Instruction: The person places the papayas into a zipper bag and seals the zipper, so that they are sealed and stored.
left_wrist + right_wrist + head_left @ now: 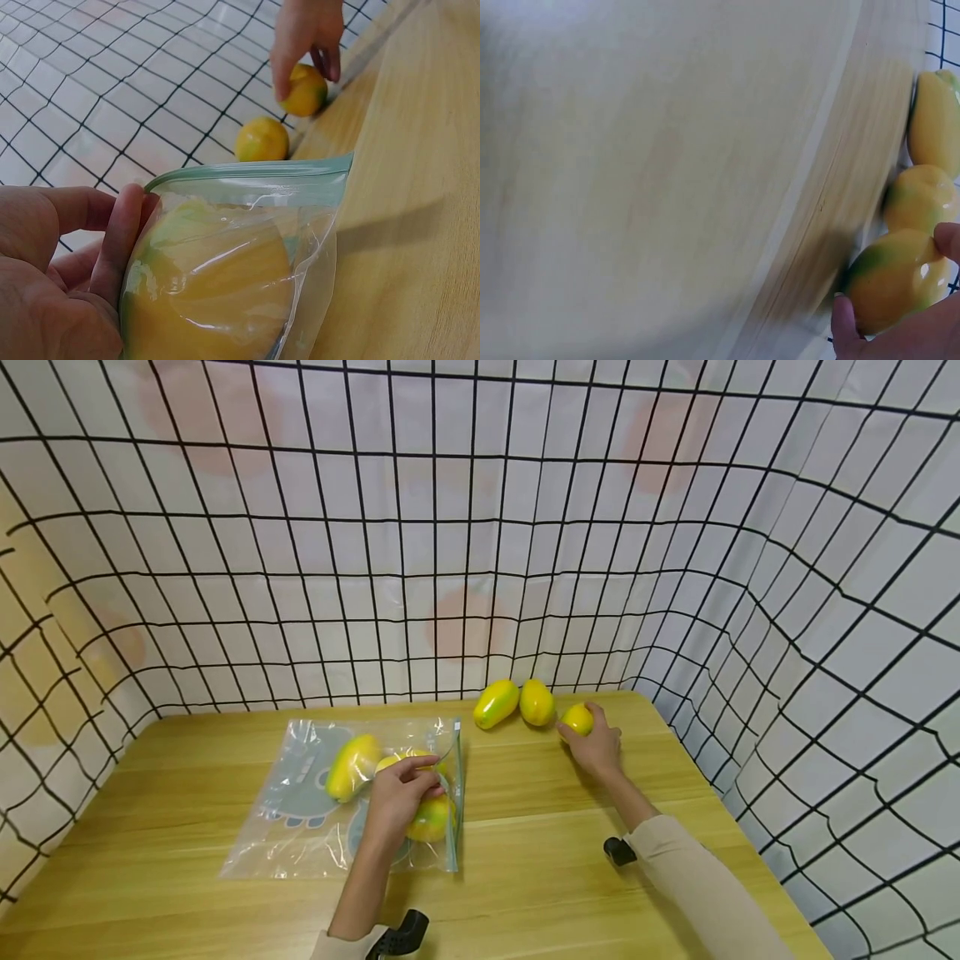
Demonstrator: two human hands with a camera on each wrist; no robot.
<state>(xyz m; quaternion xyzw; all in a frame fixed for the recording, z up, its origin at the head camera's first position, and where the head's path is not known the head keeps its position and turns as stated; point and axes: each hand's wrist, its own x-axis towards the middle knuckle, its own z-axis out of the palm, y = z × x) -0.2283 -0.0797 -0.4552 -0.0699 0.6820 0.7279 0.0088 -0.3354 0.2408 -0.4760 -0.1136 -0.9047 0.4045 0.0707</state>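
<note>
My left hand [401, 797] pinches the open-side edge of a clear zip bag [262, 843], which lies flat with a green-blue zip strip. Inside are several glossy yellow-green mangoes, one of them [352, 768] toward the bag's middle. In the left wrist view, thumb and fingers hold the bag's rim beside a mango [210, 277] seen through the plastic. At the table's back right, my right hand [596, 747] grips another mango [577, 719], its fingers and thumb on opposite sides. The right wrist view shows that mango [896, 281] between thumb and fingers.
Two loose mangoes, one tilted [496, 704] and one more upright [537, 702], lie left of my right hand at the table's back edge. A black wire grid [435, 518] over white sheeting rises behind and beside the wooden table [525, 893].
</note>
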